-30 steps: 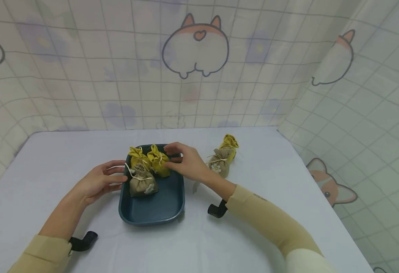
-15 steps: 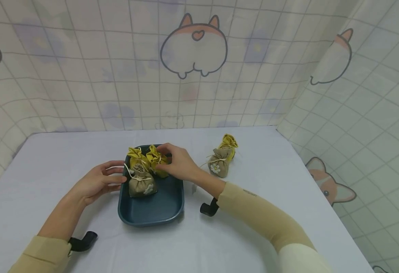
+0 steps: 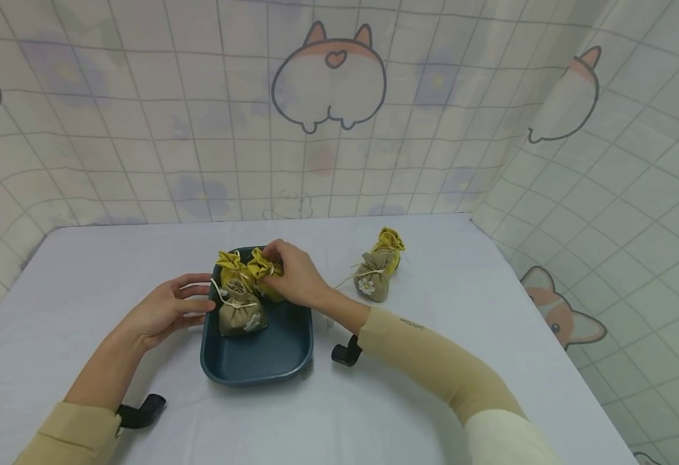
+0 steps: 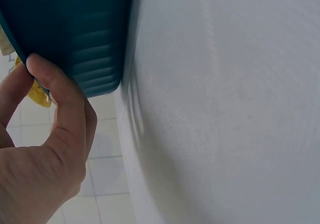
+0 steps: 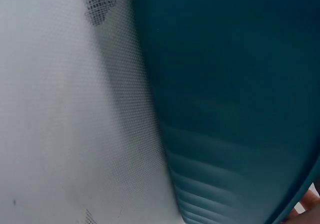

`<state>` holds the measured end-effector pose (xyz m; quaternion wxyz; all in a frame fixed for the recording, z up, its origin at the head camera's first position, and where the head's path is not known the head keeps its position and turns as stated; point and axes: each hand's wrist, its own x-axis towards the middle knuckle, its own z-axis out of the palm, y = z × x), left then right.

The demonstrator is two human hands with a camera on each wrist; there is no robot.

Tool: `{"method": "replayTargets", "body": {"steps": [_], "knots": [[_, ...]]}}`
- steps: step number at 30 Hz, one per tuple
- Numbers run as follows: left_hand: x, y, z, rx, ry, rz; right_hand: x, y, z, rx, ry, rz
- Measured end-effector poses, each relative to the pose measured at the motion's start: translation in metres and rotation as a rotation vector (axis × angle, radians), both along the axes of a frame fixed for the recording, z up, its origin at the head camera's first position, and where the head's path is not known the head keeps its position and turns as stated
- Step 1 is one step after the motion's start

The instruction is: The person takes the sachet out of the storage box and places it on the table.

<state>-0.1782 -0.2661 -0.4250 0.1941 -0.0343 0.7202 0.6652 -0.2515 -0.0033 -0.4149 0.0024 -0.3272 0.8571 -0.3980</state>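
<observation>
In the head view a dark teal plastic tray (image 3: pixel 256 354) holds three small drawstring pouches at its far left. My right hand (image 3: pixel 296 274) reaches over the right rim and pinches a yellow drawstring pouch (image 3: pixel 261 263) near its gathered top, covering part of its body. Beside it stand another yellow pouch (image 3: pixel 229 261) and a tan pouch (image 3: pixel 243 318) with a white flower. My left hand (image 3: pixel 167 310) grips the tray's left rim; in the left wrist view, fingertips meet at the tray's edge (image 4: pixel 22 54). The right wrist view mostly shows the tray's outer wall (image 5: pixel 225 109).
To the right of the tray, a second tan pouch (image 3: pixel 373 278) with a flower lies against another yellow pouch (image 3: pixel 389 239). A white cloth covers the table (image 3: pixel 432 290). Behind hangs a gridded curtain (image 3: pixel 211 129) printed with corgis.
My right hand has moved left, from hovering beside the yellow pouch to pinching its top. The left hand has stayed at the tray's rim.
</observation>
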Motion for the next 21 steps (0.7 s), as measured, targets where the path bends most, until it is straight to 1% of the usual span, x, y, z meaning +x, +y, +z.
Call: {"method": "replayTargets", "body": {"steps": [9, 15, 21], "knots": [[-0.0016, -0.0002, -0.0018, -0.004, 0.001, 0.002, -0.0002, 0.0012, 0.0, -0.031, 0.023, -0.031], [-0.0014, -0.0001, -0.0004, -0.018, 0.002, 0.005, 0.0006, 0.0033, -0.0025, -0.087, 0.027, -0.049], [-0.001, 0.0012, -0.0003, -0.009, 0.002, 0.008, 0.001, 0.0049, -0.0032, -0.137, 0.02, -0.064]]}}
